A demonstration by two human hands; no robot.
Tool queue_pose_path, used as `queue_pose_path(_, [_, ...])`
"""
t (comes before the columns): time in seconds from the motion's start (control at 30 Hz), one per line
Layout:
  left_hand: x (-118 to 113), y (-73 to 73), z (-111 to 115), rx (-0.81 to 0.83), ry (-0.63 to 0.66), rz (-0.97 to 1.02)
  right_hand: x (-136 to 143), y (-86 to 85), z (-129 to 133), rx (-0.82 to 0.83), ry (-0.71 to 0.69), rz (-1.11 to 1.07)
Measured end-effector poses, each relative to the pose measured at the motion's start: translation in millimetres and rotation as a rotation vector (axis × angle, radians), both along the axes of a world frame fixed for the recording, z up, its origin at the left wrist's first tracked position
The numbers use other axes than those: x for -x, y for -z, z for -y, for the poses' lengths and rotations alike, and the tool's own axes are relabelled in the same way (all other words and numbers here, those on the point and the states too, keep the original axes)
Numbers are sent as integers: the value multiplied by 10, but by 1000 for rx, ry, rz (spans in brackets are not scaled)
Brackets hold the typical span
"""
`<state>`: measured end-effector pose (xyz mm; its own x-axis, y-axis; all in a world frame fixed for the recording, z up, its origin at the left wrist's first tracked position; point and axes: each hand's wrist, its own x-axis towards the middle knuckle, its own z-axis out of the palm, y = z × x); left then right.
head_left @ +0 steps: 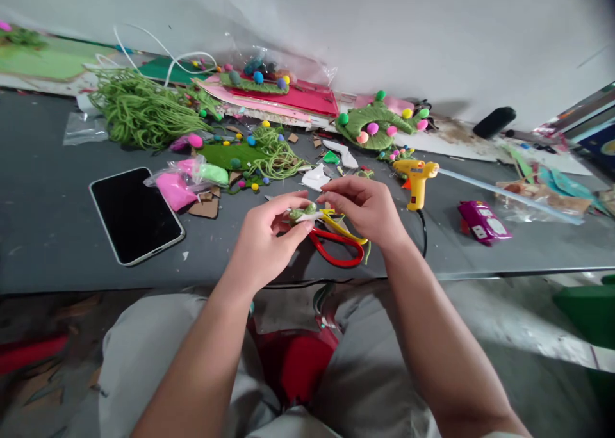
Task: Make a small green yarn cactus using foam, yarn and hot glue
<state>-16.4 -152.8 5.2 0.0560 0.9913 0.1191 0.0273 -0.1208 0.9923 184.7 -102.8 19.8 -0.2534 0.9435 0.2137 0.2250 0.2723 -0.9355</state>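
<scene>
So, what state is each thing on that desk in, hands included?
Left hand: holding a small green yarn-like piece
Right hand: bent, grip unclear
Rectangular black-screened tablet: lying flat, screen dark
Yellow plastic glue gun: translucent stick at its back; hot or cold unclear
Red-and-yellow-handled scissors: lying down, open or shut unclear
Green yarn bundle: loose, heaped
Curved green yarn-wrapped shape: dotted with coloured pompoms

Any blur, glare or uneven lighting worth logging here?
Head view: the top-right corner falls to black; the floor at lower left is dim; the clear plastic bag shows highlights; the teal sheet near the right edge looks smeared; the small green piece in the left hand lacks fine detail.
</scene>
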Motion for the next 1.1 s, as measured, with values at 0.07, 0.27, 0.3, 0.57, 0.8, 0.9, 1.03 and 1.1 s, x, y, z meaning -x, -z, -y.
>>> queue_pose_path(0.07, [1,7,7,13,22,5,-13,-28,32,22,-45,-3])
queue_pose_path(0.27, [-29,-13,26,56,169,30,-76,-54,22,139,-225,-161])
queue_pose_path(0.3, [-37,-21,29,61,194,22,-76,-51,19,145,-241,-193])
queue_pose_path(0.57, [-37,-57,24,40,125,-93,-75,-62,41,169,-283,-223])
queue_pose_path(0.8, [-19,6,-1,-84,-6,-195,-76,-71,27,82,-160,-17])
queue_pose_path(0.9, [-27,12,7,-148,-48,-294,-72,-54,33,32,-135,143])
queue_pose_path(1.03, [-43,24,22,-145,-30,-344,-68,-17,36,24,-171,264])
queue_pose_path(1.1, [-47,32,21,-145,-27,-329,-75,-6,38,27,-195,272])
